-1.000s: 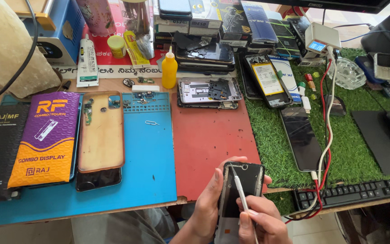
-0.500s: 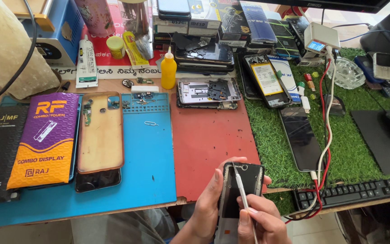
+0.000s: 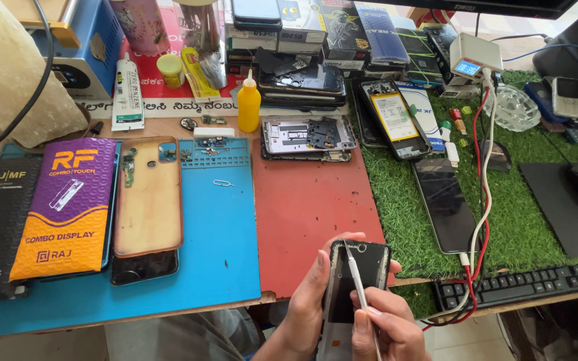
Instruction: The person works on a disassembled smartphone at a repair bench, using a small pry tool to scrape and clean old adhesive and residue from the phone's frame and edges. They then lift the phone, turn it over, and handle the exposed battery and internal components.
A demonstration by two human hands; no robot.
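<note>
Phone [image 3: 362, 267]: flat black slab with rounded corners, glossy, off the surface's near edge, just past the red mat [image 3: 309, 207]; its lower end is hidden by fingers.
Left hand [image 3: 312, 301]: curled round the phone's left side, gripping it; wrist cut off by the frame.
Right hand [image 3: 386, 331]: pinched narrow on a thin white rod-shaped tool [image 3: 358, 284], tip on the phone's upper face.
Blue mat [image 3: 222, 227]: smooth, rectangular, left of the red mat.
Green turf [image 3: 403, 220]: tufted, right side.

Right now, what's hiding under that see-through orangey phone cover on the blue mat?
Under the yellowed clear phone cover lies a dark phone; only its bottom end pokes out onto the blue mat. The rest of the phone is covered, so its screen and condition can't be seen.
</note>
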